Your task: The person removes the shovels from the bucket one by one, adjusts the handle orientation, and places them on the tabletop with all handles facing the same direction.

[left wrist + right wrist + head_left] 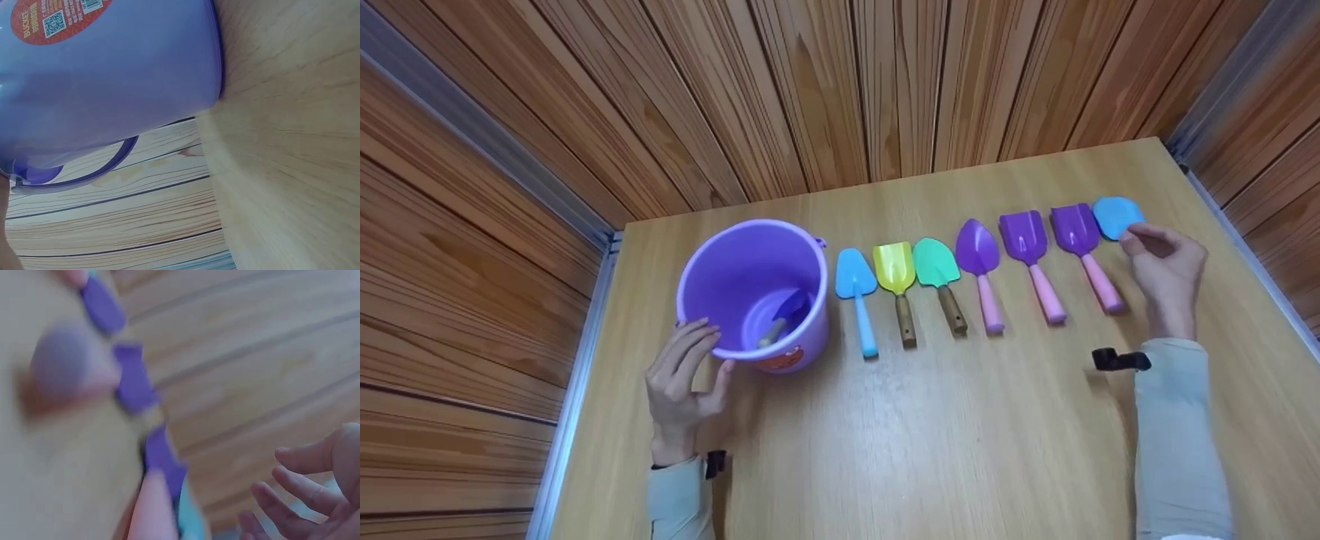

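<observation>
My left hand rests its fingers against the near-left rim of a purple bucket, its thumb just outside the front wall. A shovel with a dark purple blade and a tan handle lies inside. At the far right, my right hand hovers over a blue toy shovel, hiding its handle. In the right wrist view the right fingers are apart with nothing visible between them. Beside it lie two purple square-bladed shovels with pink handles.
Further left in the row are a purple pointed trowel, a green trowel, a yellow shovel and a light blue trowel. The bucket's handle hangs down its side. Wood-patterned walls border the table.
</observation>
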A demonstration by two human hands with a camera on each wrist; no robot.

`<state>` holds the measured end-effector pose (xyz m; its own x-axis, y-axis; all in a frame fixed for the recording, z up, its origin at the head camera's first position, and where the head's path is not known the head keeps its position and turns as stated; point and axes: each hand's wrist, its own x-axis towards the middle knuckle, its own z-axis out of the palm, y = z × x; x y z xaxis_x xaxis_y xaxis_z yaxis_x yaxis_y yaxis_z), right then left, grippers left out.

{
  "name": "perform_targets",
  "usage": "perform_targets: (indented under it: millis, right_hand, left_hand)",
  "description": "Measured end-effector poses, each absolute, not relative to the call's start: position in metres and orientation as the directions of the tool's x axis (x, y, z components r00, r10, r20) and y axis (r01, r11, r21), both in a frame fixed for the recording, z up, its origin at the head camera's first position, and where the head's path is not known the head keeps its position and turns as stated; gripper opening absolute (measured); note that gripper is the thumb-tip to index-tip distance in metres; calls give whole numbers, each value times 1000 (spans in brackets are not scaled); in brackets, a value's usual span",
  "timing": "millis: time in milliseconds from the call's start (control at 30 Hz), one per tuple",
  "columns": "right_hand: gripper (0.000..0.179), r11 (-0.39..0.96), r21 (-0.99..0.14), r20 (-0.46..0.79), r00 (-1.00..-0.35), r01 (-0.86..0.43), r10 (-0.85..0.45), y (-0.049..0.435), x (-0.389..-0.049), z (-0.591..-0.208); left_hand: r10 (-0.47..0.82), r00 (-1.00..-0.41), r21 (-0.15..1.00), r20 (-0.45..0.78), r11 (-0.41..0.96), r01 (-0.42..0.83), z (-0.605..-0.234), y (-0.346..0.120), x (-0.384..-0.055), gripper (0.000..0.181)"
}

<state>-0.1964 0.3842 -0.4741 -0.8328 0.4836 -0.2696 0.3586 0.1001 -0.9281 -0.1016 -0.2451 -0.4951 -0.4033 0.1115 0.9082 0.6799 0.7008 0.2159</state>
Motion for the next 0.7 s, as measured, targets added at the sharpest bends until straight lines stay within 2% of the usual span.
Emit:
perform_targets:
  millis: [100,167,267,333,500,700]
  right_hand:
    - [39,242,-938,-133,-904,247,407,358,-206,-465]
    - [38,345,-931,8,-938,119,346,337,-216,-461]
    - [34,408,-912,148,-963,-45,225,303,-229,-453]
    - [34,408,-907,181,-973,-108,145,279,-236,-445]
    - [39,420,-892,165,-986,-165,-38,224,-244,-426]
    - [40,416,-863,184,-946,-285,-266,169,-242,-408]
  left_hand:
    - [96,-388,217,917,696,685,-497,-243,-102,49]
    - [84,-368,213,926,688,694,-497,-243,-103,48]
    - [65,-349,217,935,674,706,-497,-242,-103,46]
    - [48,-347,230,936,664,711,-496,-242,-103,46]
    - [24,-366,264,930,649,713,-496,-242,-102,45]
    - [19,-381,279,924,647,710,-498,-243,-100,46]
